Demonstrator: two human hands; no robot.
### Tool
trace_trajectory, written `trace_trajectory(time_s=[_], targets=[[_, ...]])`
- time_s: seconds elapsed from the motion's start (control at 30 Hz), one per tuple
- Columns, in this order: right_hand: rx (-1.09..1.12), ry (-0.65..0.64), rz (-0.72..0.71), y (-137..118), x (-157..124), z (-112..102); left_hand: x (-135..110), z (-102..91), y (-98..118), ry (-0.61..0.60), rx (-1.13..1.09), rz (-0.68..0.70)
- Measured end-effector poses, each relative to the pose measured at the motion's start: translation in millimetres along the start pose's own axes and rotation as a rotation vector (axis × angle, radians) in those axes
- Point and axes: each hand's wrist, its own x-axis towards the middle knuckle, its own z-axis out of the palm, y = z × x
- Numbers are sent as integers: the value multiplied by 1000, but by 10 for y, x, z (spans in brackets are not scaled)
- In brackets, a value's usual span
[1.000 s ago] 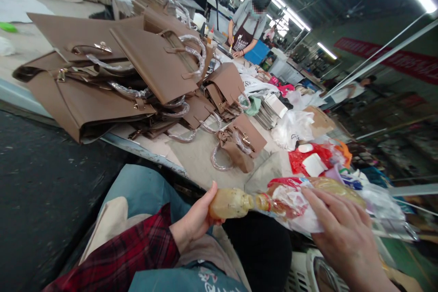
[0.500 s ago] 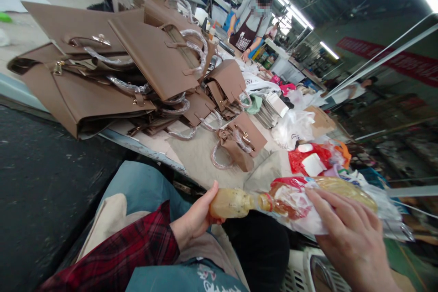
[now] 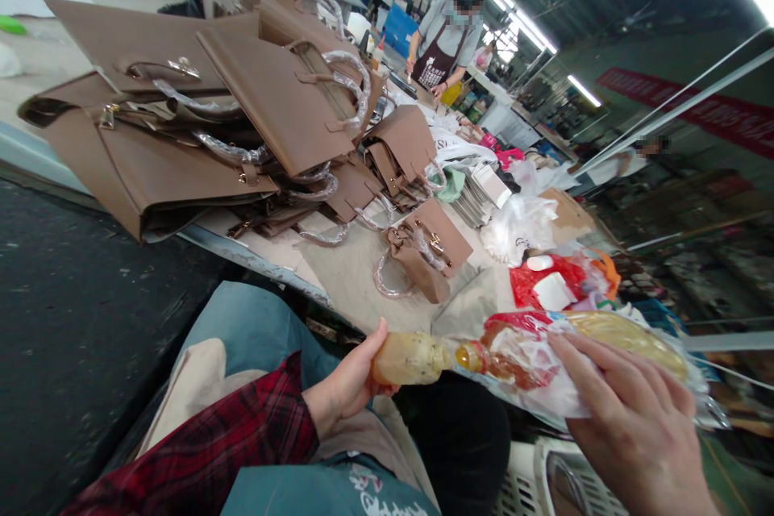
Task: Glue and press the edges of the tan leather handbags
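Observation:
Wrapped around a small, cloudy yellow plastic bottle (image 3: pixel 406 358), my left hand (image 3: pixel 354 377) holds it lying nearly sideways over my lap, its mouth pointing right. My right hand (image 3: pixel 634 399) grips a large clear bottle (image 3: pixel 629 334) of yellow liquid, with a red label and crumpled plastic around it. The large bottle's open neck faces the small bottle's mouth. Whether the two rims touch, I cannot tell. Beyond them, a small brown handbag (image 3: pixel 432 246) with a plastic-wrapped handle lies on the workbench (image 3: pixel 351 274).
Several brown handbags (image 3: pixel 272 105) are heaped on the bench at left. Red and white plastic bags (image 3: pixel 520 226) crowd its right side. A white plastic basket (image 3: pixel 523 484) stands below right. A co-worker in an apron (image 3: pixel 435 60) stands across the bench.
My right hand and the large bottle have shifted slightly to the right. The small bottle stays in my left hand, almost in place. The co-worker's posture differs slightly.

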Motion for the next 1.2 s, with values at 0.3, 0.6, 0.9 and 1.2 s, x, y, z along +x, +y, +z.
trace_trajectory(time_s=[0.3,0.6,0.9,1.2], targets=[[-24,-21,-4,56,1,-41,6,-4,-1,-16,-8,2],[-25,-9,12,104,21,-88,15,14,32,4,-20,-22],[58,-27,111,79,35,-141,34,-20,1,-4,-38,-22],[-22,6,14,122,83,-168,62,-65,-13,-20,-52,-19]])
